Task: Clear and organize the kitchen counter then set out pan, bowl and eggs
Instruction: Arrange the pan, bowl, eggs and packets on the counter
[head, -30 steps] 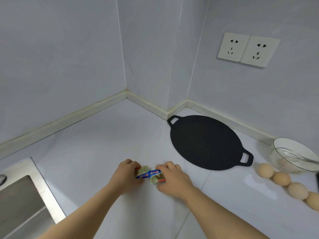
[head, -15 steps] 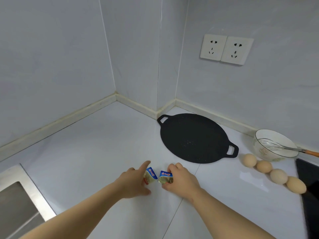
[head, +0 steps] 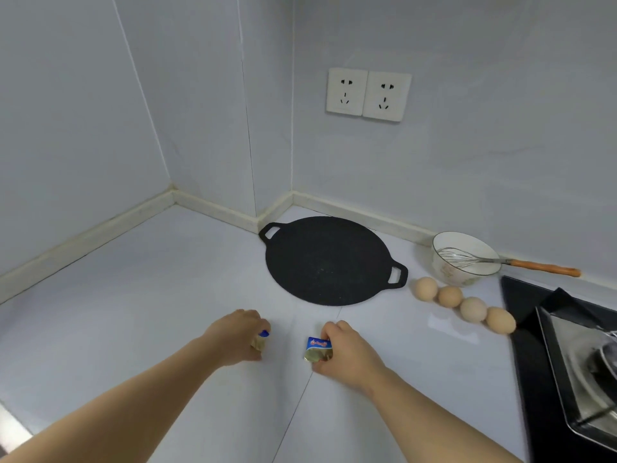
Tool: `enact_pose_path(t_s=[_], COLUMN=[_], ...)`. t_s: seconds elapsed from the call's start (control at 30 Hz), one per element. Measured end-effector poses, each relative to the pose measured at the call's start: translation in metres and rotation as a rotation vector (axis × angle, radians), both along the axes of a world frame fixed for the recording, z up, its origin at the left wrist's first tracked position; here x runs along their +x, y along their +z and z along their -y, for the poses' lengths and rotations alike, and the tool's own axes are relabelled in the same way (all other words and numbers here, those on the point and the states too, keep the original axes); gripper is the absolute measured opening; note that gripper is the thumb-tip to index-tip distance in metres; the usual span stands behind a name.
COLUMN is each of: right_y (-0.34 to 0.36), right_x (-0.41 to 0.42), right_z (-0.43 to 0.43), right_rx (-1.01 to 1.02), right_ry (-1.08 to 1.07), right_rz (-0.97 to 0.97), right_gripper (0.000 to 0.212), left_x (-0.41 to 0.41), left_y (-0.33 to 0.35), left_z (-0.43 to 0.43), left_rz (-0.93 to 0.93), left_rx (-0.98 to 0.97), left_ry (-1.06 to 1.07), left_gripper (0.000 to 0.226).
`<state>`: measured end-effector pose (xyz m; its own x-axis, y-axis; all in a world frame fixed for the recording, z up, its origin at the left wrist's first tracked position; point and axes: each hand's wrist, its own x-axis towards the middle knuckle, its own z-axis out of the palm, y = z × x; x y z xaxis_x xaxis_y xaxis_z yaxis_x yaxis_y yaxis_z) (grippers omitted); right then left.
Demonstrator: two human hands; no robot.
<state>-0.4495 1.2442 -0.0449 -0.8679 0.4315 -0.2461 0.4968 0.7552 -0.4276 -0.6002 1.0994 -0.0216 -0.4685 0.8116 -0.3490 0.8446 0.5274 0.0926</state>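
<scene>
Matt pan (head: pixel 329 260) — glossy counter (head: pixel 140 295).

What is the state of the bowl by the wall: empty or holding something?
Holding something: a whisk rests inside the bowl, its orange handle sticking out over the rim toward the stove. No liquid or food is visible inside.

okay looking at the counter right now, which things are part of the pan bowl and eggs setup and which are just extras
Part of the job: black pan, bowl, four eggs.

Extras: whisk in the bowl, small packets in the left hand and right hand, stove, wall sockets.
</scene>
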Motion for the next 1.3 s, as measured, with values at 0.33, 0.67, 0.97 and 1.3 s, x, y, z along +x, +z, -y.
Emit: enact_pose_path(t_s=[0.33, 0.67, 0.97, 1.3], right_y=[0.002, 0.000, -0.001, -0.004], right_x=[0.057, 0.132, 0.158, 0.152], right_z=[-0.047, -0.109, -0.147, -0.164], right_rx=[-0.019, -0.061, -0.070, -0.133], right_ry=[-0.197, -0.385, -0.474, -0.395], right_rz=[-0.015, -0.048, -0.084, -0.048], right_gripper=[0.041, 0.033, 0.034, 0.043], left_x=[0.066, 0.124, 0.146, 0.144], left_y=[0.014, -0.008, -0.019, -0.022], left_z=[-0.081, -0.170, -0.219, -0.227], left_rz=[0.011, 0.082, 0.045, 0.028], left_rx=[0.098, 0.192, 0.176, 0.168], left_ry=[-0.049, -0.313, -0.335, -0.352], left_gripper=[0.054, 0.049, 0.049, 0.051])
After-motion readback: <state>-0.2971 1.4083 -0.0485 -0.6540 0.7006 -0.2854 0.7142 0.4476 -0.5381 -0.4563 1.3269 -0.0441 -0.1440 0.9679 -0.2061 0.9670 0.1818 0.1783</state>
